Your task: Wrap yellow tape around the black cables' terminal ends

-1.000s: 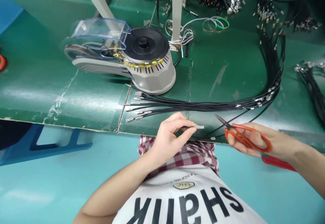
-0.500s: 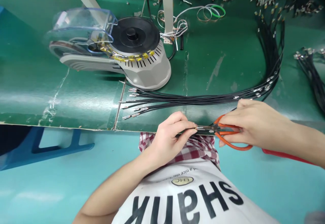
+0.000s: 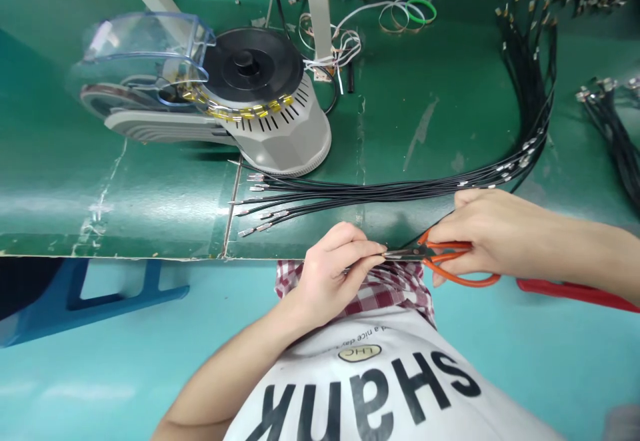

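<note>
My left hand (image 3: 333,271) pinches the end of a thin black wire (image 3: 367,259) at the table's front edge, thumb and forefinger pressed together. My right hand (image 3: 493,231) grips orange-handled scissors (image 3: 453,264), whose blades point left and meet the wire's metal terminal right at my left fingertips. A fan of black wires with metal terminals (image 3: 350,195) lies just beyond both hands on the green table (image 3: 150,187).
A grey tape dispenser with a clear cover (image 3: 225,104) stands at the back left. More bundles of black wires (image 3: 530,81) curve along the right side and back. A white post (image 3: 316,1) rises behind the dispenser. A red object (image 3: 575,292) lies under my right forearm.
My right hand brought the scissors leftward from the right, and their blades now meet the wire end held in my left hand. My left hand has stayed nearly in place.
</note>
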Demonstrator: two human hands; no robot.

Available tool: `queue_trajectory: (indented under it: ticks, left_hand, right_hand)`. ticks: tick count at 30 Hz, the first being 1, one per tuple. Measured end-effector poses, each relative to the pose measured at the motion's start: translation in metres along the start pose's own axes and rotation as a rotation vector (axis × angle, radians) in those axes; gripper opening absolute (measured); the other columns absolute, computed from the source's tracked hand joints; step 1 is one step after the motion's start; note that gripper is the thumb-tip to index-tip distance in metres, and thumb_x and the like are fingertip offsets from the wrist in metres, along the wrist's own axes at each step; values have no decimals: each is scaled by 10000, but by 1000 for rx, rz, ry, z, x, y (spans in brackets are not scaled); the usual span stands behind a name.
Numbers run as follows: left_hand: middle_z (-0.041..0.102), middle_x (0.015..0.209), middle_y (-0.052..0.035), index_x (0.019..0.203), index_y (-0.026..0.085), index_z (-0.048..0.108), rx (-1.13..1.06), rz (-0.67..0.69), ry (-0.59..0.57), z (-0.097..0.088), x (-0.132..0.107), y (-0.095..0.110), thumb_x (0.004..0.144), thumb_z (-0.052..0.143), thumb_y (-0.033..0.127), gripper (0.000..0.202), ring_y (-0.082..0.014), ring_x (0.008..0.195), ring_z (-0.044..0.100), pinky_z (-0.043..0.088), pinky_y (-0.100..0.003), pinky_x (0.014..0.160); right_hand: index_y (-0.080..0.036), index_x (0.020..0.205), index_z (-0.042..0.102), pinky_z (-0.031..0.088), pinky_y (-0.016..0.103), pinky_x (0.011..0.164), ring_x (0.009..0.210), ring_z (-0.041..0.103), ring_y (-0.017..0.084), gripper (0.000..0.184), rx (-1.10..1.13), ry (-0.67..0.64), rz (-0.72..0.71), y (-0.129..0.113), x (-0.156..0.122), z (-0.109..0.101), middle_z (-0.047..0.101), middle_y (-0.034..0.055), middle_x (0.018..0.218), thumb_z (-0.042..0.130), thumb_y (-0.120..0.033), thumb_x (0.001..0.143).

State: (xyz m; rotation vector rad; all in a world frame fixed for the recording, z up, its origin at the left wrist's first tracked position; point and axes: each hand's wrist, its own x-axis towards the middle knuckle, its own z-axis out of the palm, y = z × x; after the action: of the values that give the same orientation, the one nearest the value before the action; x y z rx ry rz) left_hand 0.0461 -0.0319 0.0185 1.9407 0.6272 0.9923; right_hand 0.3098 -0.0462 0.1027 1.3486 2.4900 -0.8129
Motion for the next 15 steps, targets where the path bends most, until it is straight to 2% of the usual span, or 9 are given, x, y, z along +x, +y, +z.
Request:
queue_trajectory:
  ticks: [9, 15]
  left_hand:
    - [673, 856, -48, 1038, 169, 746, -62, -16, 26, -2, -3, -1, 893, 692, 63, 187, -132, 794, 623, 547, -253, 701]
    - [677, 858, -49, 1024, 162, 745, -81, -33, 15, -5, -3, -1, 887, 699, 61, 176, -130, 790, 622, 543, -255, 700]
  right_hand:
    - [-205, 626, 418, 200, 297, 595, 645, 421, 164, 333, 222, -152, 94, 8, 7, 9, 438, -33, 522, 606, -310, 879]
    - [-220, 645, 527, 271, 286, 645, 621, 448, 149, 280, 323, -161, 72, 2, 11, 6, 484, -54, 508, 583, -329, 897]
